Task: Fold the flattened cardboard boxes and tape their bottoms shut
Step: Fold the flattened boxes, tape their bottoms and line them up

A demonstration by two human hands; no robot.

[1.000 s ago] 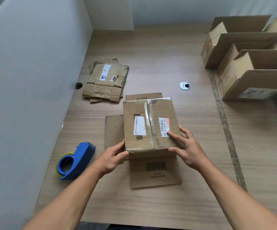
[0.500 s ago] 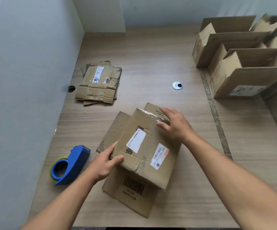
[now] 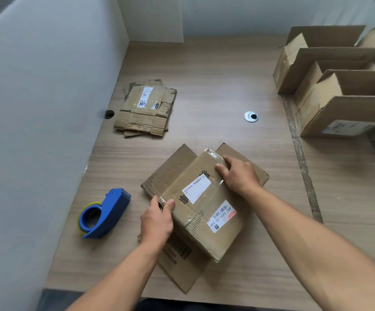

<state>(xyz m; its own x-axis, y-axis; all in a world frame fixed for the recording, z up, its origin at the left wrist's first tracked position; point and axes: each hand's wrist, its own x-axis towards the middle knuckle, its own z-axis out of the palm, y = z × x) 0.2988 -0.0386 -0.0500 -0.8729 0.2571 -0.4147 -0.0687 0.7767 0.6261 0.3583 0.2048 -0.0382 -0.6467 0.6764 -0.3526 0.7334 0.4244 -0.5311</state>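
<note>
A folded cardboard box (image 3: pixel 204 205) stands upside down near the table's front, turned diagonally, its taped bottom with two white labels facing up and its top flaps splayed flat on the table around it. My left hand (image 3: pixel 157 218) grips the box's near-left corner, thumb on top. My right hand (image 3: pixel 238 173) lies over the far corner with fingers on the clear tape seam. A blue tape dispenser (image 3: pixel 102 215) with a yellowish roll lies left of the box. A pile of flattened boxes (image 3: pixel 145 108) lies further back on the left.
Several assembled open boxes (image 3: pixel 339 86) stand at the right rear. A round metal grommet (image 3: pixel 251 116) sits in the tabletop. A grey partition wall (image 3: pixel 36 108) runs along the table's left edge. A dark seam (image 3: pixel 298 153) crosses the table on the right.
The box has been turned from square-on to diagonal. My right hand moved from its near-right edge to the far corner; my left hand stays at the near-left corner.
</note>
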